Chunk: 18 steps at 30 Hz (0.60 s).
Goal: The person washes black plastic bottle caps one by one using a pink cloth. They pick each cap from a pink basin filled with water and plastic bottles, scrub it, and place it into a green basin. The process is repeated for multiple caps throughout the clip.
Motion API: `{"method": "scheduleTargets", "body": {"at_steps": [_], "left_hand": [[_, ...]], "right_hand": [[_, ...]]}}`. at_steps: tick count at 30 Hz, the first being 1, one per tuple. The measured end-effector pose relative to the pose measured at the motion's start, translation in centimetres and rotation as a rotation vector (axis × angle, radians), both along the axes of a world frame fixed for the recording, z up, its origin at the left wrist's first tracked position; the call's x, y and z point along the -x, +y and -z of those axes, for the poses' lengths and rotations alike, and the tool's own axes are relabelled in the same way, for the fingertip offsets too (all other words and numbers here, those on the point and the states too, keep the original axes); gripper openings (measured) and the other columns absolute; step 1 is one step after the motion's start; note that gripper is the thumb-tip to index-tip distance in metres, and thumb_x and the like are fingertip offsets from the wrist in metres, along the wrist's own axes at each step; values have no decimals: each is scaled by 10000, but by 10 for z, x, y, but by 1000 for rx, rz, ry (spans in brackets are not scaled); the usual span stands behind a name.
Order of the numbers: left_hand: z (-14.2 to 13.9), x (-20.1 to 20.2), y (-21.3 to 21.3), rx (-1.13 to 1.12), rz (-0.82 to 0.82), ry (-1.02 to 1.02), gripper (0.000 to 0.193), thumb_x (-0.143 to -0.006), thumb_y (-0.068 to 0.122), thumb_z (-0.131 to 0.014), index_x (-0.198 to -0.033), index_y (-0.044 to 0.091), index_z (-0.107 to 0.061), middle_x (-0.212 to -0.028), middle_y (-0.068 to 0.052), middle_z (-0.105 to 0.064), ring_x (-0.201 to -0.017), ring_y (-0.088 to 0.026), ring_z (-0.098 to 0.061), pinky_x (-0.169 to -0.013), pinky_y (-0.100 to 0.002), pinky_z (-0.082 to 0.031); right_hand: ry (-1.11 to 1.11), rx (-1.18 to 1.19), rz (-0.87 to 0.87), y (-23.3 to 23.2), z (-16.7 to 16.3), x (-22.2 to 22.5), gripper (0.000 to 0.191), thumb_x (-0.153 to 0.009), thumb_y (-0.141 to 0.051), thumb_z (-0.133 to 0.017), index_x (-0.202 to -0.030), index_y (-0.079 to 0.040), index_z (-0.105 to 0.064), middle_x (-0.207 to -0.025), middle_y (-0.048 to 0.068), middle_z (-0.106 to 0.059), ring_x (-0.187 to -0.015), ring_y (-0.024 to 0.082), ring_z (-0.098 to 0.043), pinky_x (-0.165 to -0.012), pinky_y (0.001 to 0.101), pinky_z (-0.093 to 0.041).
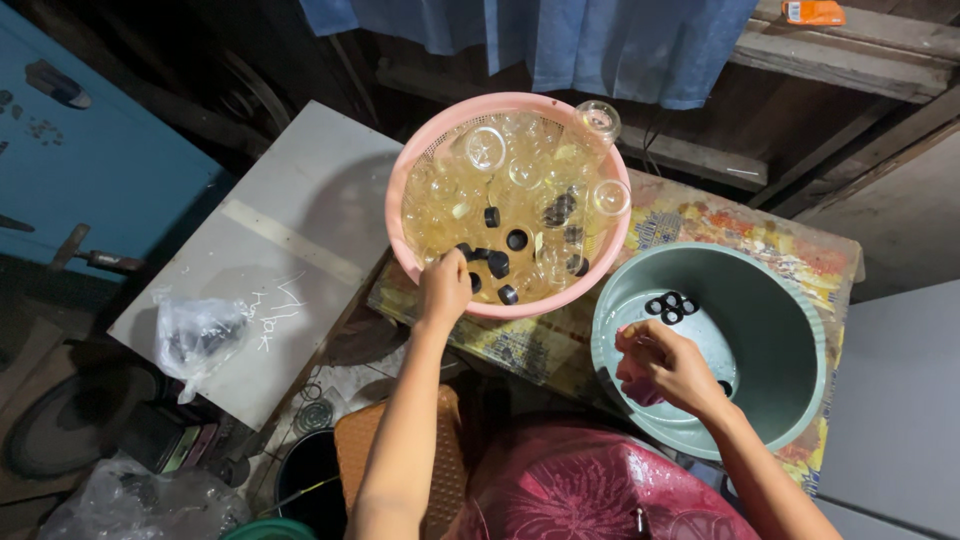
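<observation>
L fingers: left hand (pixel 444 288) reaches over the near rim, fingers bunched down among the black caps (pixel 497 264); can't tell if one is pinched.
R fingers: right hand (pixel 662 362) curled shut on a pink cloth (pixel 640 385), held over the basin's near edge.
Pink basket (pixel 425 150): perforated, piled w/ clear glass bottles (pixel 520 175) and caps, so likely draining.
Green basin (pixel 790 330): just beside basket; a few black caps (pixel 671 306) lie on its wet bottom.
Table (pixel 770 240): patterned cover, carries both.
Grey board (pixel 290 250): to the left, plastic bag (pixel 195 340) on it.

Cluttered home washing corner, plastic basins (pixel 800 330)
</observation>
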<state>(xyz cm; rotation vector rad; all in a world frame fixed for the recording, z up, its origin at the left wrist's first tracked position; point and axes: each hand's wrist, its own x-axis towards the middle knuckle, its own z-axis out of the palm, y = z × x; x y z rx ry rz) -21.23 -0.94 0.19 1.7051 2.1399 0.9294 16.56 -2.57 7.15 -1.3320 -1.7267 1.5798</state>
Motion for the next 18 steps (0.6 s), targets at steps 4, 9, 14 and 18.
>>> {"method": "scheduleTargets", "body": {"at_steps": [4, 9, 14, 18], "left_hand": [[-8, -20, -4, -238, 23, 154, 201, -814, 7, -633, -1013, -8, -654, -1004, -225, -653, -970, -438, -626, -853, -508, -514], [-20, -25, -15, -112, 31, 48, 212, -724, 95, -757, -888, -9, -673, -962, -225, -656, -950, -437, -631, -828, -494, -512], [4, -14, -5, -77, 55, 22, 238, -779, 93, -762, -981, -9, -689, -995, -216, -673, -989, -423, -646, -862, -482, -520], [31, -3, 7, -126, 36, -140, 167, -852, 104, -738, -990, 11, -735, -951, -191, -704, -951, -392, -665, -854, -465, -525]], "right_hand": [[88, 38, 6, -2, -3, -1, 114, -965, -95, -618, -1047, -16, -607, -950, 60, -706, -768, 155, -747, -661, 322, -623], [7, 25, 24, -6, -5, -5, 130, -968, -98, -624, -1079, -32, -633, -857, 88, -730, -732, 170, -743, -644, 321, -600], [0, 5, 33, -7, 0, -7, 114, -961, -87, -625, -1063, -37, -621, -923, 80, -742, -757, 160, -738, -661, 318, -599], [-57, -248, -25, -2, 3, -13, 217, -876, -7, -639, -1089, -47, -638, -997, 70, -752, -897, 131, -717, -774, 296, -577]]}}
